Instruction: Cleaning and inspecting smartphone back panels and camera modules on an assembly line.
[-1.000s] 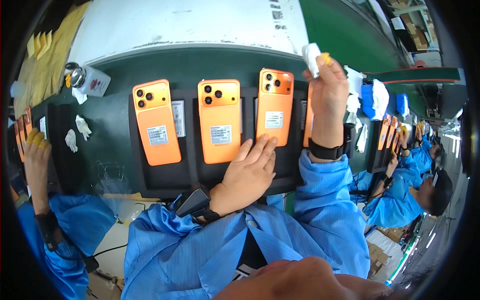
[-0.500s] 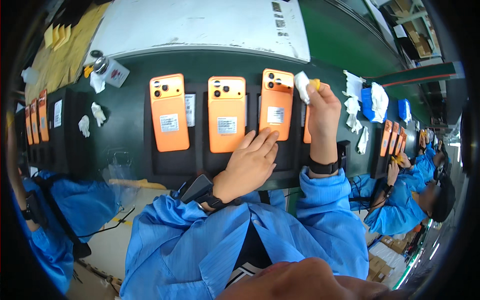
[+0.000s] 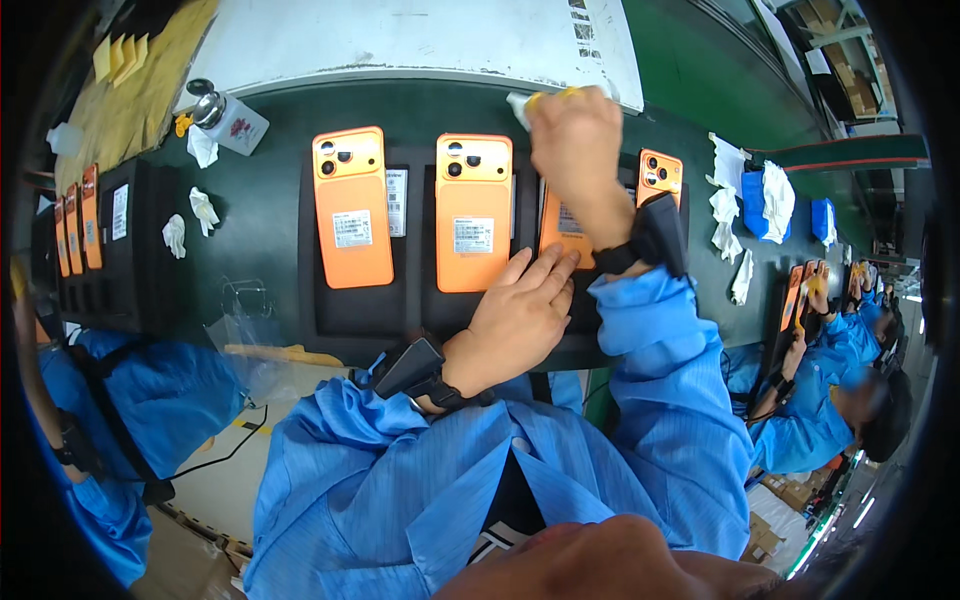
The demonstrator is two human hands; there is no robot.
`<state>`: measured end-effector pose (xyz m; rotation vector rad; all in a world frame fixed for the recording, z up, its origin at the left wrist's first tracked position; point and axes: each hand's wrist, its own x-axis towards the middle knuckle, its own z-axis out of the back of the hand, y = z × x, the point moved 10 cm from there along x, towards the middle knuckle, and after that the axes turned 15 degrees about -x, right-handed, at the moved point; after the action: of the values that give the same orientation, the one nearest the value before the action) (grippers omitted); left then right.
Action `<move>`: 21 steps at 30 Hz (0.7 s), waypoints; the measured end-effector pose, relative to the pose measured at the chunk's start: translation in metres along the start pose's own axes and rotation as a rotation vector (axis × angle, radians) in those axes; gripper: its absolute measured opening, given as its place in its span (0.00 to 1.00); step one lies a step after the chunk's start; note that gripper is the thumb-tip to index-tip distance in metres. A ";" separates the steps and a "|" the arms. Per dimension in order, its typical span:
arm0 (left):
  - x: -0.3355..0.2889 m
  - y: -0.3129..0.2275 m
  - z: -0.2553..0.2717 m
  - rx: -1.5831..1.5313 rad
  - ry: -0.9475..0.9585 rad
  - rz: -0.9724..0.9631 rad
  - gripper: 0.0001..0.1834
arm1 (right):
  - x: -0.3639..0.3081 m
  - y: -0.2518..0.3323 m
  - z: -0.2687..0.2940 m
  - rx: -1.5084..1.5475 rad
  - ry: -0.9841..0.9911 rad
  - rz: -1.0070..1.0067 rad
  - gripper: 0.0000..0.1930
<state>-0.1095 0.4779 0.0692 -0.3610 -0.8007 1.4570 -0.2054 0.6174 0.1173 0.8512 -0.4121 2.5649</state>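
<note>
My left hand lies flat, fingers stretched, with its fingertips on the lower end of an orange smartphone. That phone lies back up, and my right hand and wrist cover most of its upper part. Above its top end, my right hand is closed on a crumpled white wipe; yellow covers show at its fingertips. To the left lie two more orange phones, one in the middle and one farther left, each bearing a white label. Another orange phone is partly hidden behind my right forearm.
The phones rest on a black foam tray on the dark green table. A pump bottle and crumpled wipes are at the left. Blue packs of wipes lie at the right. Co-workers in blue sit on both sides.
My right hand has swung left and away from me with the wipe, from the phone's right side to beyond its top. My left hand stays at the phone's lower end. The view has shifted slightly.
</note>
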 end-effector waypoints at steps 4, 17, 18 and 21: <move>0.000 0.000 0.000 0.003 0.001 -0.007 0.21 | -0.006 -0.054 0.004 0.204 0.015 -0.243 0.07; 0.001 0.003 0.004 0.000 0.014 0.019 0.22 | -0.028 -0.018 0.031 0.196 0.067 -0.030 0.04; 0.002 0.002 0.003 -0.010 0.024 0.019 0.22 | -0.031 -0.021 0.032 0.202 0.066 -0.026 0.04; -0.001 0.002 0.001 -0.009 0.032 0.008 0.21 | -0.058 -0.047 0.034 0.113 0.154 -0.085 0.03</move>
<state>-0.1114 0.4769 0.0679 -0.3936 -0.7812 1.4526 -0.1236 0.6287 0.1146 0.6869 -0.1829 2.5718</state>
